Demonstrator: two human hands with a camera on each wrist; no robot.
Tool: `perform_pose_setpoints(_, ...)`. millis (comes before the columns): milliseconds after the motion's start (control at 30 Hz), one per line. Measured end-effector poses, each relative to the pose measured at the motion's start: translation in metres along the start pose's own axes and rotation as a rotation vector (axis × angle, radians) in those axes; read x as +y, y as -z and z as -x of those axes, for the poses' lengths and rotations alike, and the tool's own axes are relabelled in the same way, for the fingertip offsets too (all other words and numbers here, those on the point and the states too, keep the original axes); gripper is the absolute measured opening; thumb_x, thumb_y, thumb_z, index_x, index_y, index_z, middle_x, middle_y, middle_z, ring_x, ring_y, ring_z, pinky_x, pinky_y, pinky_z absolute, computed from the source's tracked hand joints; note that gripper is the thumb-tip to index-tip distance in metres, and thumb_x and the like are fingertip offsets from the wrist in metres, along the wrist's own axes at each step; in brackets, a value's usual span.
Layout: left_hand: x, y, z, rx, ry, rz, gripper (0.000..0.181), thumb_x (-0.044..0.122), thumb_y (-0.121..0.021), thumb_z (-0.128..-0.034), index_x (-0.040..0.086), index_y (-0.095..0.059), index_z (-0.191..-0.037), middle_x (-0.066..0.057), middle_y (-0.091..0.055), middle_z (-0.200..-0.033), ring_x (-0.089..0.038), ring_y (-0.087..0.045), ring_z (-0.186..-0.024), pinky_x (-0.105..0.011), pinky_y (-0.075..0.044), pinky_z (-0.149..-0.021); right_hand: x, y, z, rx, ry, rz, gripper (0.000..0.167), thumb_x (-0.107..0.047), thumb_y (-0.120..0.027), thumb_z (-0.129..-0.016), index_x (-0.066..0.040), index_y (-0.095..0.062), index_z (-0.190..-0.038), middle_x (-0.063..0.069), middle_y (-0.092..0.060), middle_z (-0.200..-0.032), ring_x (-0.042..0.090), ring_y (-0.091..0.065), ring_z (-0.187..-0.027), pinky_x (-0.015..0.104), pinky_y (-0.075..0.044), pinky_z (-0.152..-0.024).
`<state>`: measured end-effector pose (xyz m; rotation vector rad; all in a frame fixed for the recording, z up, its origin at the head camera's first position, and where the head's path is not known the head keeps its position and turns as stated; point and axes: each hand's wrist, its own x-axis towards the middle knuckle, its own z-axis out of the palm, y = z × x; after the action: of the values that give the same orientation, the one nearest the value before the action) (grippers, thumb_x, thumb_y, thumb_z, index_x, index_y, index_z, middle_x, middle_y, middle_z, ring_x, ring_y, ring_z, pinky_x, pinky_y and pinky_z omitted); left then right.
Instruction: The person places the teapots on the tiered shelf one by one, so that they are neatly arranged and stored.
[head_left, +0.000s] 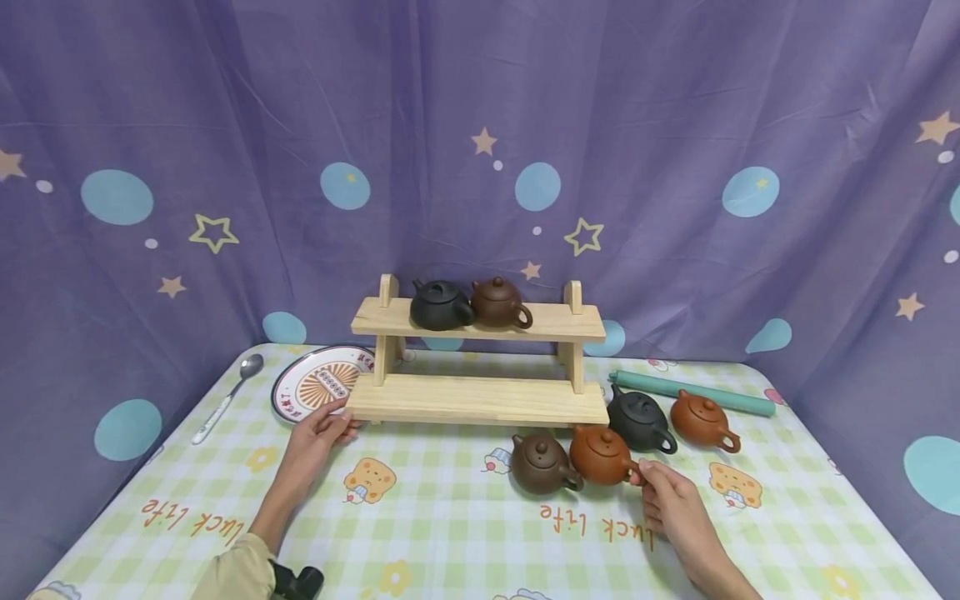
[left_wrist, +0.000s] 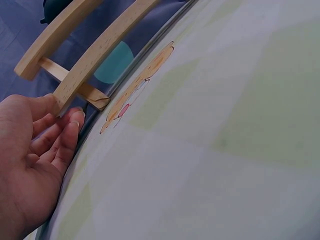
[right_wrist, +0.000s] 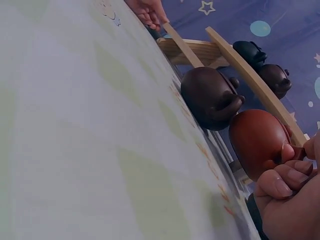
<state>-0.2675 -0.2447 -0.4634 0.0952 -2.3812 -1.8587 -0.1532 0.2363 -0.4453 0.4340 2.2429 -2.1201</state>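
Observation:
My right hand [head_left: 678, 508] pinches the handle of an orange-brown clay teapot [head_left: 600, 456] just in front of the two-tier wooden shelf [head_left: 480, 400]. In the right wrist view, fingers and thumb close round that handle; whether the pot touches the cloth I cannot tell. A dark brown teapot [head_left: 542, 465] is immediately left of it. My left hand [head_left: 311, 442] grips the left end of the lower plank, thumb above and fingertips beneath in the left wrist view. On the top tier sit a black teapot [head_left: 438, 306] and a brown teapot [head_left: 498, 303], side by side.
Right of the shelf stand another black teapot [head_left: 639, 421] and another orange-brown teapot [head_left: 702, 419], before a green rolled tube [head_left: 697, 393]. A patterned plate [head_left: 288, 392] lies partly behind the shelf's left end, with a spoon [head_left: 228, 402] farther left. A purple curtain [head_left: 480, 83] hangs behind.

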Motion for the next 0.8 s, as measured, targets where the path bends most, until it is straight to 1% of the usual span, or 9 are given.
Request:
perform_pose_setpoints(200,0.000,0.000,0.000,0.001,-0.002,-0.003,0.046,0.016,-0.055,-0.1094,-0.004,-0.047,-0.150,-0.020,-0.070,-0.115,-0.007,-0.068,-0.085,-0.019,-0.059,-0.082,-0.006,0.001,-0.001,-0.003,0.004,-0.027,0.035,-0.023,-0.041,-0.113,0.003,-0.060,-0.099,-0.001,-0.035,-0.066,0.011,-0.030,-0.054,0.024,-0.028,-0.046)
perform_pose_setpoints(367,0.000,0.000,0.000,0.001,-0.004,-0.024,0.045,0.015,-0.054,-0.1095,-0.003,-0.048,-0.150,-0.021,-0.069,-0.116,-0.006,-0.068,-0.085,-0.018,-0.058,-0.081,-0.012,0.001,-0.002,-0.010,0.014,-0.018,0.037,-0.026,-0.041,-0.113,0.003,-0.060,-0.100,-0.001,-0.035,-0.066,0.011,-0.030,-0.053,0.024,-0.029,-0.046)
perform_pose_setpoints(633,0.001,0.001,0.001,-0.006,-0.016,-0.025,0.045,0.015,-0.054,-0.1097,-0.004,-0.048,-0.149,-0.022,-0.069,-0.116,-0.006,-0.068,-0.085,-0.018,-0.058,-0.081,-0.020,0.000,-0.004,-0.027,0.063,-0.033,0.037,-0.027,-0.042,-0.113,0.004,-0.059,-0.100,-0.001,-0.034,-0.066,0.010,-0.029,-0.054,0.024,-0.028,-0.047)
perform_pose_setpoints(800,0.000,0.000,0.000,-0.003,-0.010,-0.033,0.045,0.015,-0.054,-0.1098,-0.003,-0.047,-0.150,-0.022,-0.069,-0.117,-0.007,-0.068,-0.085,-0.018,-0.058,-0.081,-0.024,-0.002,-0.005,-0.037,0.085,-0.042,0.036,-0.027,-0.042,-0.113,0.003,-0.058,-0.100,-0.002,-0.033,-0.065,0.010,-0.029,-0.054,0.024,-0.028,-0.047)
